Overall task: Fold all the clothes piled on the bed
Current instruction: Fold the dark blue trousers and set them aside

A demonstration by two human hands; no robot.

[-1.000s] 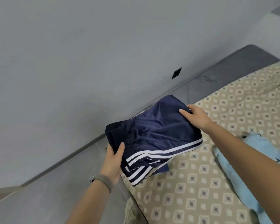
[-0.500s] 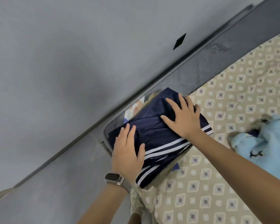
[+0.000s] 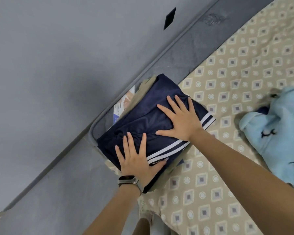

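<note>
Folded shorts point(image 3: 153, 119) atop stack at bed point(image 3: 227, 192) corner. Left hand point(image 3: 136, 160) and right hand point(image 3: 182, 119) pressing flat, fingers straight, gripping nothing. Could topple over bed edge if pushed unevenly.

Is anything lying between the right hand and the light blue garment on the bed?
Nothing visible does. The right hand presses flat on the folded navy shorts; only bare patterned bedsheet lies between it and the light blue garment.
</note>
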